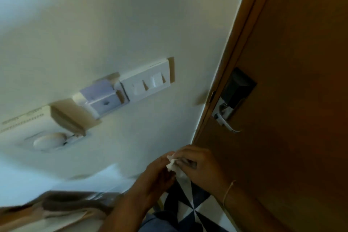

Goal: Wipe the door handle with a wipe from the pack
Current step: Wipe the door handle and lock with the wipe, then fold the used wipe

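Observation:
A silver lever door handle sticks out below a black lock plate on the brown wooden door at the right. Below it, my left hand and my right hand meet around a crumpled white wipe, each pinching part of it. Both hands are well below and left of the handle, apart from it. The wipe pack is not in view.
A cream wall fills the left, carrying a white switch panel, a card holder box and a thermostat-like panel. A black-and-white patterned floor shows below the hands. A blurred brown surface lies at bottom left.

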